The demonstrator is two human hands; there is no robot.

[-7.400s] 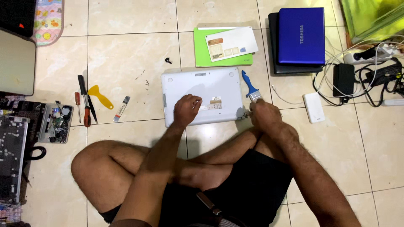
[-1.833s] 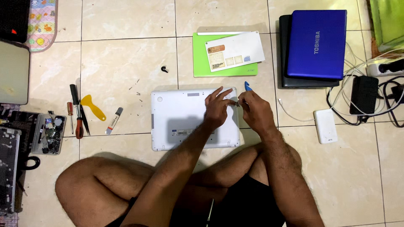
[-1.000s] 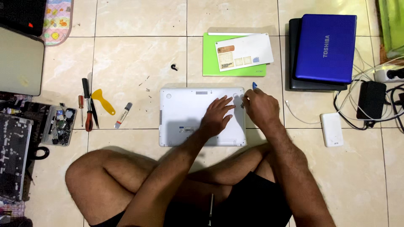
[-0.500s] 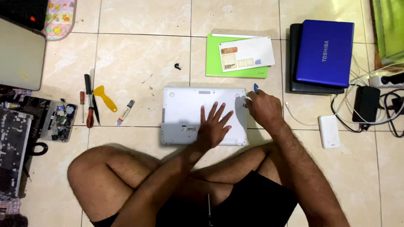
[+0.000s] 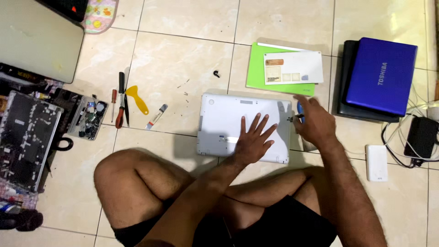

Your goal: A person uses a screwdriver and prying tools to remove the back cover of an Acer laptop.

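A white laptop [image 5: 224,116] lies bottom-up on the tiled floor in front of my crossed legs. My left hand [image 5: 254,139] rests flat on its underside, fingers spread, holding nothing. My right hand [image 5: 313,122] is at the laptop's right edge, fingers closed on a blue-handled tool [image 5: 299,110] whose tip points at that edge. Most of the tool is hidden inside the hand.
A green folder with a white envelope [image 5: 292,67] lies behind the laptop. A blue laptop [image 5: 382,75] is stacked on a dark one at right, beside a white box [image 5: 376,162] and black adapter cables [image 5: 418,137]. Screwdrivers [image 5: 120,103], a yellow pry tool [image 5: 137,98], parts box and dismantled laptop lie left.
My left hand slid from the laptop's upper right down to its middle and flattened with fingers spread. My right hand stays at the right edge with the tool.
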